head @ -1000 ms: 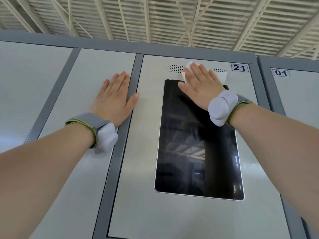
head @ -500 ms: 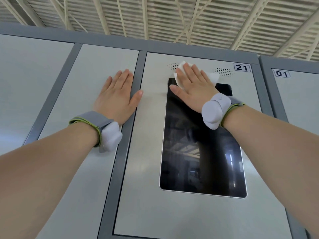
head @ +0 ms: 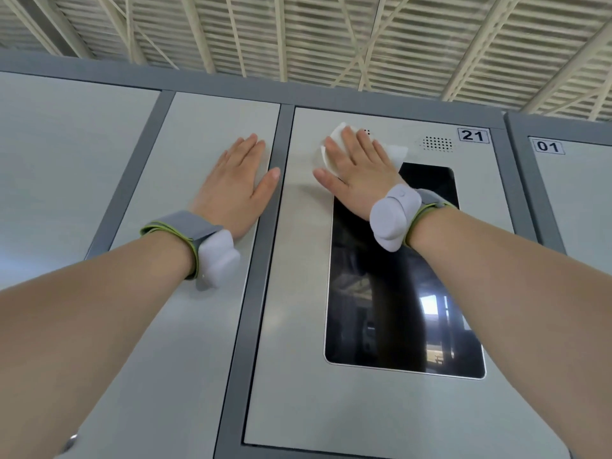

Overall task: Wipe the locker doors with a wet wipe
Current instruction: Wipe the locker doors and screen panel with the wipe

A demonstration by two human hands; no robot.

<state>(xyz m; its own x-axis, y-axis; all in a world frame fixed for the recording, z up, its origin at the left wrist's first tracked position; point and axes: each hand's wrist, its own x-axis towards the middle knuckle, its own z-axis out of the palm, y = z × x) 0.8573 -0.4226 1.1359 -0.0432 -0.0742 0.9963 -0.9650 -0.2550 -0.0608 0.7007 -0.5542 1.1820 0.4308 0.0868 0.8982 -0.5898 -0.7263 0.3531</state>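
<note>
White wipe (head: 332,141): flat on door 21 (head: 294,309), top left area, just above the dark screen (head: 397,293); edges stick out on both sides of the fingers.
Right hand (head: 356,173): fingers straight and spread, palm pressing the wipe onto the door; heel of the hand overlaps the screen's top left corner.
Left hand (head: 235,183): spread flat on the neighbouring door (head: 185,326), holds nothing; thumb tip reaches the grey frame strip (head: 261,260) between the doors.
Wrist units: grey pod with a green-edged strap on the left wrist (head: 213,256) and on the right wrist (head: 392,215).
Door 21 details: number plate "21" (head: 473,135) top right, speaker grille (head: 436,143) beside it; a few dots by the fingertips, possibly a second grille, mostly covered.
Next door right: plate "01" (head: 548,146).
Overhead: pale slatted ceiling (head: 331,34) with beams.
</note>
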